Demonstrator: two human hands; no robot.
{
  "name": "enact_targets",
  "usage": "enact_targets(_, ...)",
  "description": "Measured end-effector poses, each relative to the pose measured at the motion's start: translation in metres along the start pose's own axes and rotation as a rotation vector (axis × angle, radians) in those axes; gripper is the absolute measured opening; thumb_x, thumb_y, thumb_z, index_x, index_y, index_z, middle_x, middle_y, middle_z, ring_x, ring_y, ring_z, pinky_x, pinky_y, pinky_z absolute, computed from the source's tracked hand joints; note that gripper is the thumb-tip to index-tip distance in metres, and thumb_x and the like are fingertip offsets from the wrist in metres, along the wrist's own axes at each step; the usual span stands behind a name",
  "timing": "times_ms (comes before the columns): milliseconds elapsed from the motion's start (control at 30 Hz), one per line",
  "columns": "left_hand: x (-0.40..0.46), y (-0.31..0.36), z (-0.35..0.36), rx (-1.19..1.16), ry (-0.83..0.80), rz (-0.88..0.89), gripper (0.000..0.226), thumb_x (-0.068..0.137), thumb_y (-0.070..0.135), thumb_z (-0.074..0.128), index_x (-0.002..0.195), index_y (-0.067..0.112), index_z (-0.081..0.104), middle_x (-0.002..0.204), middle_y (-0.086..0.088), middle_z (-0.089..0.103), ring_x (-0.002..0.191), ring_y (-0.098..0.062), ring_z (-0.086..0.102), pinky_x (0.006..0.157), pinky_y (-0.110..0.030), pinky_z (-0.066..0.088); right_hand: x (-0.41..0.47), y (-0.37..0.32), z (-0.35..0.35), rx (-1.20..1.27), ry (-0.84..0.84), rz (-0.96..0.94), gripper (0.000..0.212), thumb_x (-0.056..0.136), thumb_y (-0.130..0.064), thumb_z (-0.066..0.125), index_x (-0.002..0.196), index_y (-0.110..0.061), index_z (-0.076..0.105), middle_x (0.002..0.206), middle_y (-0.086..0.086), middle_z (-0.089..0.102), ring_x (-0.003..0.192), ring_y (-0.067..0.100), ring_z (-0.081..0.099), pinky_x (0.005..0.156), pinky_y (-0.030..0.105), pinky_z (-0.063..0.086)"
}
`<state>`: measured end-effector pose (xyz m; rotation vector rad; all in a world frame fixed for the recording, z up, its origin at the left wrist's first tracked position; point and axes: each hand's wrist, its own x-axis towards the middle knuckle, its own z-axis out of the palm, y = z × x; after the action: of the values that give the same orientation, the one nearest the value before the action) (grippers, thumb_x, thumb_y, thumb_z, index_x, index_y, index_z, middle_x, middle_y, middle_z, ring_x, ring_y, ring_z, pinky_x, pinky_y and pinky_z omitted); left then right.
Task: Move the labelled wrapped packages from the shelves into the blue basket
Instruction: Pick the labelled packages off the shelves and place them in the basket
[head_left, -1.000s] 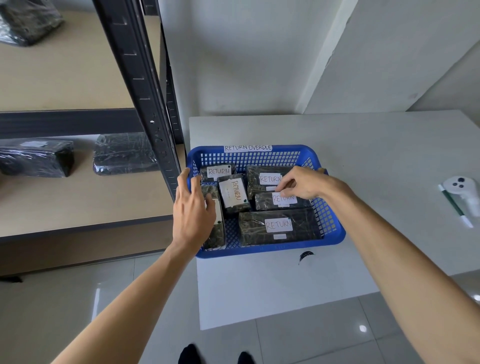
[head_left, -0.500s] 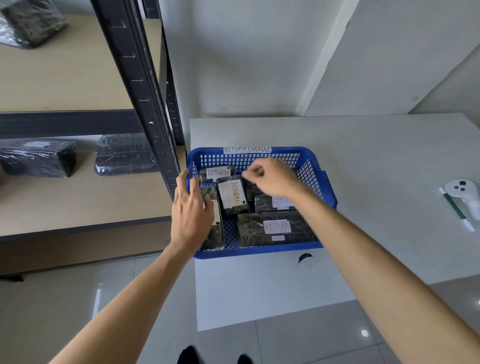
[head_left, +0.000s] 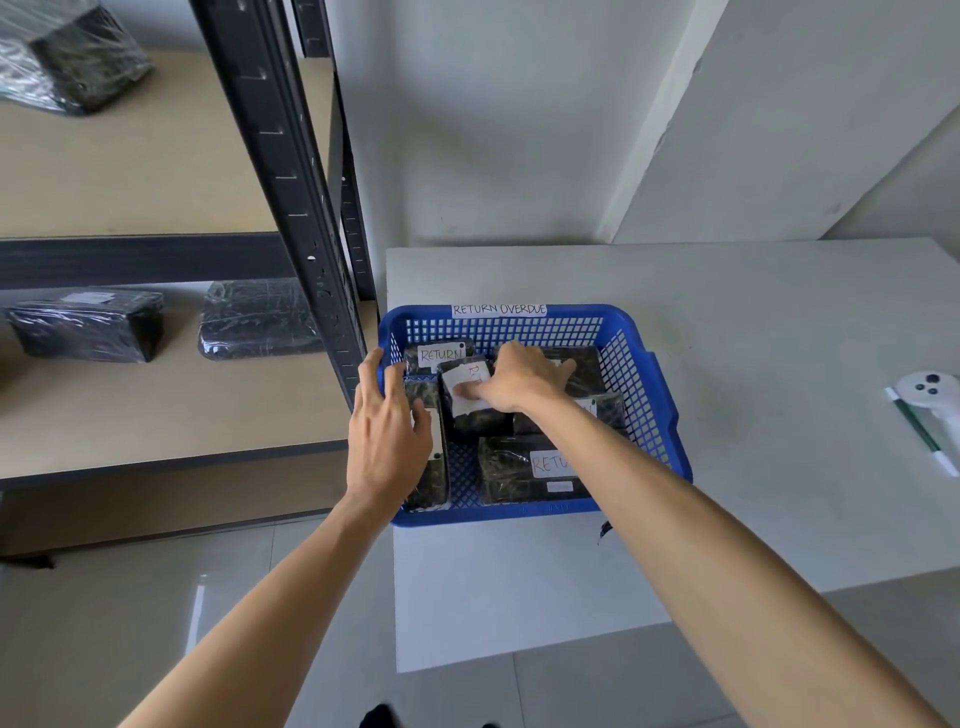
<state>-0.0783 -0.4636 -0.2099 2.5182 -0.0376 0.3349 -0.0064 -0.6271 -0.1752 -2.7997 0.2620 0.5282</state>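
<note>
Both hands in the blue basket (head_left: 644, 384): right hand (head_left: 519, 379) now gripping centre package (head_left: 470, 400), left hand (head_left: 387, 436) relaxed.

**Basket at the bench's near-left corner, shelves at nine o'clock**

The basket (head_left: 644, 384) sits on the bench (head_left: 753, 322), at its near-left corner, close beside the shelf unit's upright (head_left: 291, 208). Inside it, one package (head_left: 439, 354) lies at eleven o'clock, another (head_left: 470, 395) at the centre, one (head_left: 519, 467) at five o'clock and one (head_left: 431, 467) along the nine o'clock wall. The left hand (head_left: 387, 431) rests over the nine o'clock rim; the right hand (head_left: 519, 379) lies on the central package. At nine o'clock from the basket, two packages (head_left: 85, 330) (head_left: 254, 319) lie side by side on the lower shelf (head_left: 156, 415); a third (head_left: 67, 57) sits on the upper shelf (head_left: 156, 171). A controller (head_left: 930, 392) and pen (head_left: 919, 431) lie at three o'clock on the bench.
</note>
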Motion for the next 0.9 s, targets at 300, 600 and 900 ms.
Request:
enact_targets(300,0.0,0.0,0.0,-0.008,-0.004,-0.014,0.038,0.089,0.009,0.055,0.126,0.006,0.046,0.148,-0.014,0.03,0.113,-0.036,0.053,0.081,-0.045,0.054,0.012,0.008,-0.02,-0.047,-0.145,-0.034,0.074,0.066,-0.083,0.067,0.087,-0.013,0.062,0.094,0.002,0.069,0.107,0.028,0.062,0.115,0.072,0.006)
enact_targets(600,0.0,0.002,-0.001,-0.007,0.008,-0.025,0.036,0.089,-0.001,0.047,0.125,0.006,0.047,0.148,-0.015,0.03,0.108,-0.035,0.055,0.079,-0.044,0.052,0.006,0.005,-0.005,0.019,-0.064,-0.011,0.066,0.075,-0.08,0.063,0.079,-0.014,0.056,0.084,0.0,0.065,0.097,0.026,0.062,0.112,0.063,0.023)
enact_targets(900,0.0,0.003,-0.002,-0.023,0.012,-0.037,0.04,0.086,-0.007,0.043,0.125,0.004,0.046,0.149,-0.017,0.03,0.111,-0.039,0.054,0.082,-0.045,0.05,0.025,0.036,-0.033,0.186,0.17,0.125,0.065,0.07,-0.077,0.056,0.1,-0.02,0.067,0.095,0.001,0.072,0.092,0.03,0.068,0.098,0.059,0.046)
